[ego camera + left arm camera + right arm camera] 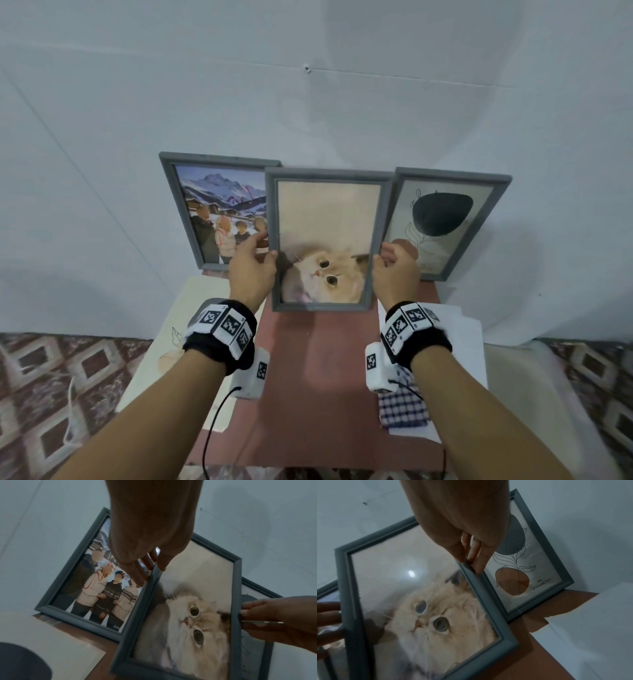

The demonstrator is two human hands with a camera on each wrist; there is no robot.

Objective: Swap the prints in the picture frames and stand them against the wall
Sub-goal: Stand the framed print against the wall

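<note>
Between my two hands I hold a grey frame with a cat print (325,240), upright, over the red table (318,377). My left hand (255,262) grips its left edge, thumb in front, fingers behind. On the right edge, my right hand (394,263) pinches the frame. In the left wrist view the cat frame (188,608) fills the middle, and my left hand (149,566) grasps its rim. In the right wrist view my right hand (471,558) clamps the cat frame (412,601). A frame with a mountain family photo (219,212) leans on the wall behind left, a frame with a leaf drawing (448,222) behind right.
A loose cream print (178,342) lies on the table's left side. White sheets (455,342) and a blue checked cloth (404,404) lie on the right. The white wall (308,85) rises straight behind the frames. Patterned flooring (41,377) flanks the table.
</note>
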